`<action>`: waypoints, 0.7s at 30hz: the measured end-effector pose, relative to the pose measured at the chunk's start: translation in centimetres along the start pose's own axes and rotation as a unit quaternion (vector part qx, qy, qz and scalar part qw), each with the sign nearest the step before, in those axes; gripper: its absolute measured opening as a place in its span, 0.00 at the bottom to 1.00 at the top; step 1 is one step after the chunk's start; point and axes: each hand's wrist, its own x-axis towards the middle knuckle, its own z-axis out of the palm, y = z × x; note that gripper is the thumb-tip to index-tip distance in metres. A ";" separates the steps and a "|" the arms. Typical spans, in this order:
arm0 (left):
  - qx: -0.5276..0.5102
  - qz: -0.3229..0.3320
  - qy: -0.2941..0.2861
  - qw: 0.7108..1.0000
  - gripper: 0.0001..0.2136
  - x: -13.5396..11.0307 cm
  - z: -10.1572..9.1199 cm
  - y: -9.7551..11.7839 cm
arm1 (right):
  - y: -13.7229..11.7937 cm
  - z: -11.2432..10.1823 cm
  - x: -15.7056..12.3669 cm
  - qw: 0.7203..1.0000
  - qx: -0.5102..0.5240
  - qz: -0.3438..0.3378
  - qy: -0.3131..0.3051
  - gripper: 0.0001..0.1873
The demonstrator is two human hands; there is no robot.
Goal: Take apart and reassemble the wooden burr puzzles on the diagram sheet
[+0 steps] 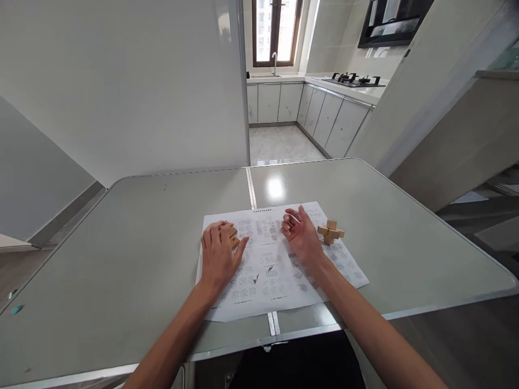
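Observation:
My left hand [220,249] rests palm down at the left part of a large printed sheet [263,302]. Its fingers drape over some small wooden pieces [234,241], which show between the index finger and the outstretched thumb; the rest of them is hidden under the hand. Over the right half of the sheet, my right hand [303,237] is turned palm inward, its fingers loosely bent and apart, with nothing seen in it. Just right of that hand, an interlocking wooden block puzzle [331,232] shaped like a cross sits at the sheet's right edge.
The sheet lies on a grey-green folding table [121,259] with a metal seam [251,189] down its middle. A small teal object [17,309] is near the table's left edge. Beyond stand a white panel [162,86] and a kitchen with a stove [354,80].

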 end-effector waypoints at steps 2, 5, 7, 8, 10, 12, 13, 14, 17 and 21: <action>-0.024 0.019 -0.004 1.000 0.15 0.1 -0.2 0.4 | -0.3 -0.4 0.2 0.997 0.071 0.011 0.029 0.24; -0.032 0.028 -0.011 0.999 0.12 0.1 -0.4 0.7 | -0.5 -1.1 0.4 0.990 0.131 0.008 0.047 0.26; -0.029 0.030 -0.015 0.999 0.12 0.1 -0.3 0.6 | -0.4 -1.6 0.4 0.989 0.143 -0.010 0.044 0.27; -0.028 0.031 -0.016 0.999 0.12 0.1 -0.3 0.6 | -0.4 -1.9 0.4 0.990 0.136 -0.025 0.039 0.28; -0.027 0.034 -0.019 0.999 0.12 0.1 -0.2 0.5 | -0.3 -2.3 0.5 0.993 0.097 -0.057 0.027 0.29; -0.028 0.036 -0.019 0.999 0.12 0.1 -0.2 0.4 | -0.2 -2.6 0.5 0.996 0.044 -0.081 0.016 0.31; -0.028 0.036 -0.018 0.999 0.12 0.1 -0.2 0.4 | -0.2 -2.7 0.5 0.996 0.022 -0.086 0.014 0.31; -0.028 0.036 -0.017 0.999 0.12 0.1 -0.2 0.4 | -0.2 -2.8 0.5 0.996 0.011 -0.086 0.016 0.31; -0.035 0.037 -0.020 0.998 0.12 0.2 -0.1 0.5 | -0.2 -2.9 0.5 0.996 0.043 -0.069 0.037 0.31; -0.040 0.026 -0.028 0.998 0.12 0.3 0.0 0.5 | -0.1 -3.0 0.4 0.990 0.111 -0.058 0.062 0.30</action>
